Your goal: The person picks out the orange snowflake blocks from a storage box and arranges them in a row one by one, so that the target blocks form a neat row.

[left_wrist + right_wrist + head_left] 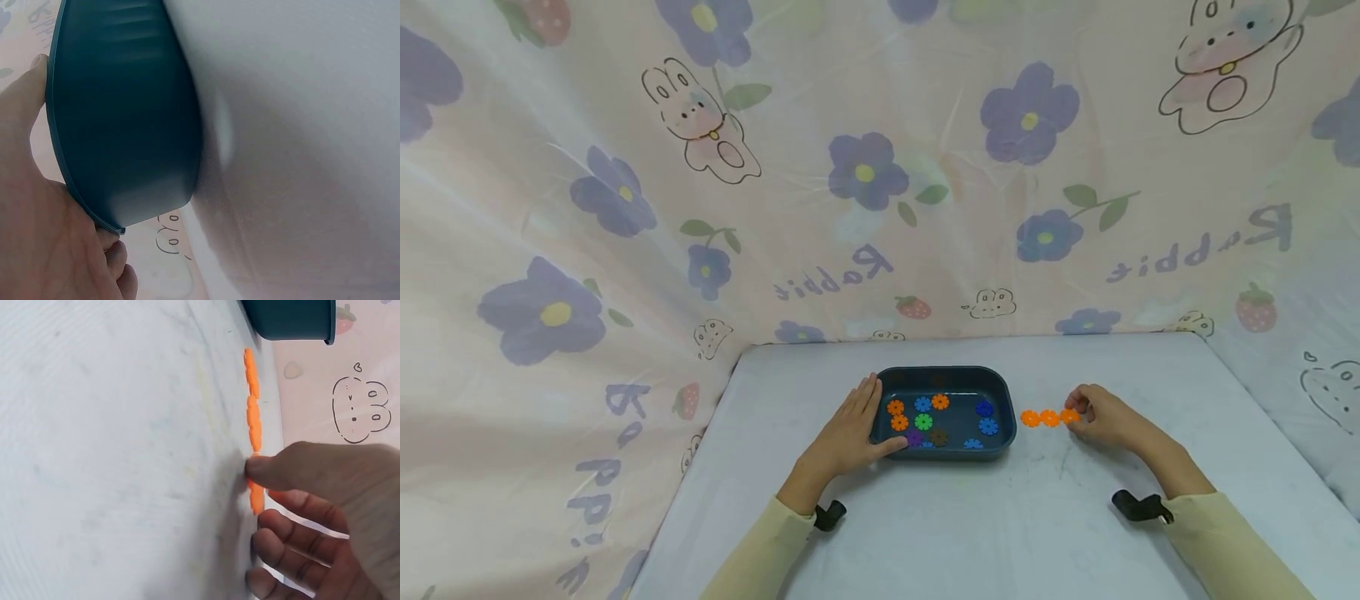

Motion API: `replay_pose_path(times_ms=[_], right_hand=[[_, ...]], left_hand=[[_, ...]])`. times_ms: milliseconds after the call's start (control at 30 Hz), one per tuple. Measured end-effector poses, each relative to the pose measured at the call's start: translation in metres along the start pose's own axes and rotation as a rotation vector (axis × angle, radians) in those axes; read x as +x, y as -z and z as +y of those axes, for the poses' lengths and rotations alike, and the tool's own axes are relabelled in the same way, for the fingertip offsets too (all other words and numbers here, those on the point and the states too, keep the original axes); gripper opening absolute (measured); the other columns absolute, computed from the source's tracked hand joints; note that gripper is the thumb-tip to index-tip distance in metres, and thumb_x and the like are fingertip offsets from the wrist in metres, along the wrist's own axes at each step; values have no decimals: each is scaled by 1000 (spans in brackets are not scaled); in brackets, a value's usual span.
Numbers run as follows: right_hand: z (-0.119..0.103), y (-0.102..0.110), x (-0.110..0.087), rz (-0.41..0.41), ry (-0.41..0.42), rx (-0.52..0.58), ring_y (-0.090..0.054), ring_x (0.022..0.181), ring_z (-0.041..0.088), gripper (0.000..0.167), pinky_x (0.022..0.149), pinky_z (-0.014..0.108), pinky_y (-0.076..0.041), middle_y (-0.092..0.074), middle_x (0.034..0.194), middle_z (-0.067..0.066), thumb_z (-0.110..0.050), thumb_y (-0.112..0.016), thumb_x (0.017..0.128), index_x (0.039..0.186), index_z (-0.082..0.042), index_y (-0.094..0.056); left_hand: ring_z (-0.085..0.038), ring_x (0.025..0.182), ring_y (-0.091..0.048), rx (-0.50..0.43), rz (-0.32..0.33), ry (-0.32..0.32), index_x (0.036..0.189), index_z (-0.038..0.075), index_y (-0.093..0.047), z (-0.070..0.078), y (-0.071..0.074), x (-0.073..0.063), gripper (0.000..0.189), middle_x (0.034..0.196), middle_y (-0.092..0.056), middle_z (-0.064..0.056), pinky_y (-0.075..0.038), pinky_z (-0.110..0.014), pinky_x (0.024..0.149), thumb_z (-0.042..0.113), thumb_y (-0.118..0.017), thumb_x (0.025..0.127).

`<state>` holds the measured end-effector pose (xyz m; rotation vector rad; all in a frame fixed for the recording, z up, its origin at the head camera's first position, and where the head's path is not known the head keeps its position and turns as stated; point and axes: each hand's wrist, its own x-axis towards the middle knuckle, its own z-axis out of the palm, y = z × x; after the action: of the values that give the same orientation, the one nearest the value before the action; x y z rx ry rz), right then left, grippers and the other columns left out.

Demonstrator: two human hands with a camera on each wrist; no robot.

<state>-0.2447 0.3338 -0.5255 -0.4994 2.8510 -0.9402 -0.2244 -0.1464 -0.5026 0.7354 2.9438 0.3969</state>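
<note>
End orange disc [1070, 416] is being pinched by R hand [1099, 418]; 2 more orange discs [1049, 418] are lying in a row just L of grip. Farther L, tray [951, 456] w/ coloured discs [923, 422] is being touched by L hand [850, 429], fingers extended.

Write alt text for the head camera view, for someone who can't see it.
A person's right hand pinches the end of a row of three orange discs, beside a dark tray of multicoloured discs; the left hand rests on the tray's left edge. The tray stands on a white table before a backdrop printed with rabbits and flowers.
</note>
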Motion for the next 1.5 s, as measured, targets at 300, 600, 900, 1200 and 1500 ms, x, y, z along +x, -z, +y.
replay_pose_path(times_ms=[300,600,900,1200,1500], right_hand=[[-11,3,1,49,-13,-27,-50,80,19,32,66,30,-45,-60,100,11,-10,-84,92,112,2,-62],[-47,1,17,172,82,-45,-54,94,26,30,76,34,-50,-63,111,15,-16,-83,95,117,-2,-68],[-81,-8,37,221,232,-37,-57,106,38,28,92,53,-46,-64,117,13,-14,-88,91,112,-8,-70],[-103,-22,65,128,318,-94,-57,120,39,37,106,69,-43,-64,129,14,-20,-89,90,120,-9,-69],[-116,-40,88,63,344,-177,-57,125,40,41,107,70,-45,-63,134,15,-26,-91,89,122,-12,-71]], left_hand=[[-28,167,-1,6,-13,8,172,3,-4,0,0,1,117,181,2,-12,-10,-45,136,82,-48,98],[-27,167,1,16,-5,12,172,5,-2,-2,-4,3,117,181,4,-11,-7,-44,136,83,-47,98],[-27,167,-2,4,5,12,172,5,-3,-2,-4,2,117,181,2,-11,-9,-46,136,83,-48,98],[-27,167,-1,0,0,12,172,5,-3,-2,-3,2,118,181,3,-11,-9,-47,136,85,-46,97],[-26,167,-1,-4,-3,17,172,5,-3,-2,-2,2,117,181,3,-10,-7,-43,136,83,-48,98]])
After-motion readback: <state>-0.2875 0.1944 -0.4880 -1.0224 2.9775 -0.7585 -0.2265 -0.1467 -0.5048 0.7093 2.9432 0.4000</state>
